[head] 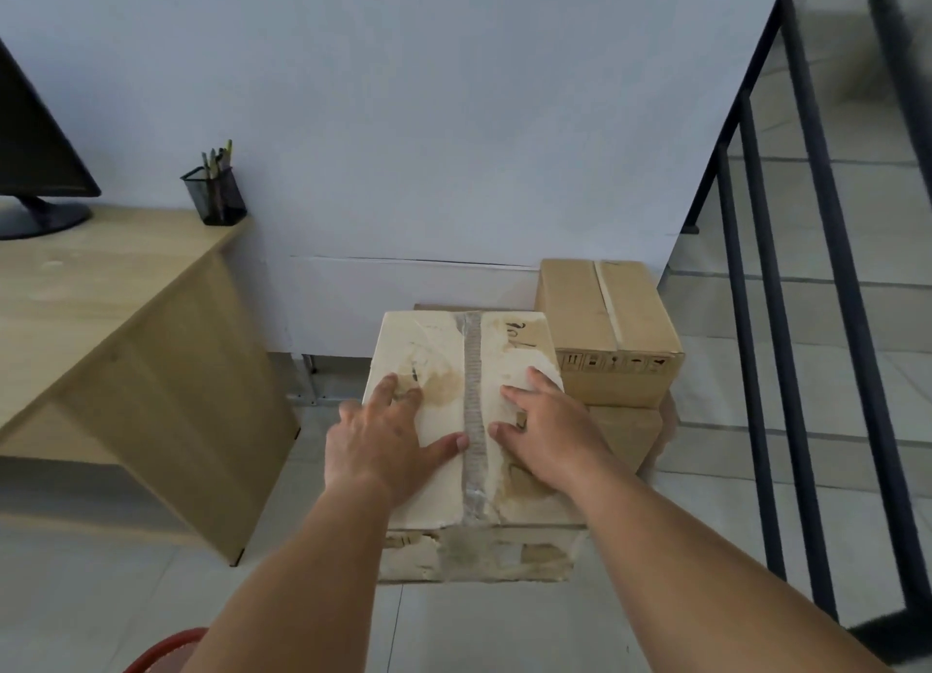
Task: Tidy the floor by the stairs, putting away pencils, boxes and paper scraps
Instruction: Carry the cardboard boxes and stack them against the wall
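Note:
A pale, stained cardboard box (454, 364) with a strip of tape down its middle stands on the floor in front of the wall. My left hand (378, 440) lies flat on its top left part, fingers spread. On the top right part my right hand (549, 430) rests the same way, palm down. Neither hand grips anything. To the right, a brown cardboard box (605, 324) sits stacked on another brown box (630, 435), touching the pale one. A black mesh pencil cup (216, 195) with several pencils stands on the desk corner.
A wooden desk (96, 319) with a black monitor (30, 158) fills the left. The black stair railing (787, 319) and tiled steps rise at the right. The rim of a red container (166, 647) shows at the bottom left. Grey floor tiles (484, 632) lie below the box.

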